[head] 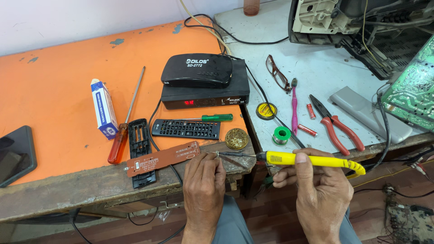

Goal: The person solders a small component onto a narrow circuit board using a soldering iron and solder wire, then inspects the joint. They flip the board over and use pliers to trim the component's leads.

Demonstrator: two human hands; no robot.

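Orange surface point(68, 90) ran across the left, chipped paint; a grey surface point(316, 72) adjoined it on the right with an opened set's casing point(361, 22) and a green circuit board point(413, 88) at the far edge. Two black set-top boxes point(203, 81) stacked at centre, remote point(186, 129) in front, dark phone point(16, 153) at left edge. Red pliers point(337, 124), glasses point(278, 72), solder spool point(281, 134) on grey side.

Right hand point(316, 190) was closed around the yellow soldering iron point(312, 159), thumb on top, gripping mid-handle, tip pointing left. Iron looked light and stiff, cord trailing right; best held on the plastic handle, well back from the metal end, probably hot.

Left hand point(203, 180) rested at the surface edge, fingers curled, pinching something small at the iron's tip; too small to tell what. Brown circuit strip point(162, 158) lay just beside it, thin, likely brittle, best held by its edges. Brass tip-cleaner tin point(237, 138) near.
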